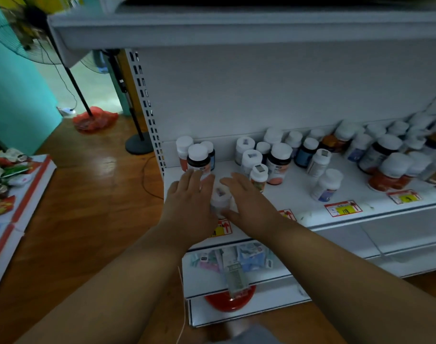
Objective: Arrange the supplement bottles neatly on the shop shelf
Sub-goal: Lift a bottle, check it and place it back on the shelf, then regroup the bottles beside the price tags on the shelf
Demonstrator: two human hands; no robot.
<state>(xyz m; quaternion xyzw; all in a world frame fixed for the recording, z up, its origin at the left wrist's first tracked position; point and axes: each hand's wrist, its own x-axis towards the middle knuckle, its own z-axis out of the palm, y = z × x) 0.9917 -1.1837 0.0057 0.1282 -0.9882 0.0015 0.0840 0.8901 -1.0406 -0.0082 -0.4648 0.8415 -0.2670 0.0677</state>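
Observation:
A white supplement bottle [220, 198] with a white cap stands near the front edge of the white shop shelf [294, 194]. My left hand [189, 202] lies flat against its left side and my right hand [249, 202] against its right, fingers straight on both. Just beyond my left fingertips a dark bottle with a white cap [198, 158] stands in a small group at the shelf's left end. A cluster of white-capped bottles [264, 160] stands behind my right hand. Several more bottles [385, 150] crowd the right part of the shelf, some leaning.
Red and yellow price tags [343, 208] line the shelf's front edge. A lower shelf holds flat packets [232, 256] and a red dish [230, 297]. To the left are a wooden floor, a standing fan base [138, 145], a red bag [95, 119] and a snack display [3, 175].

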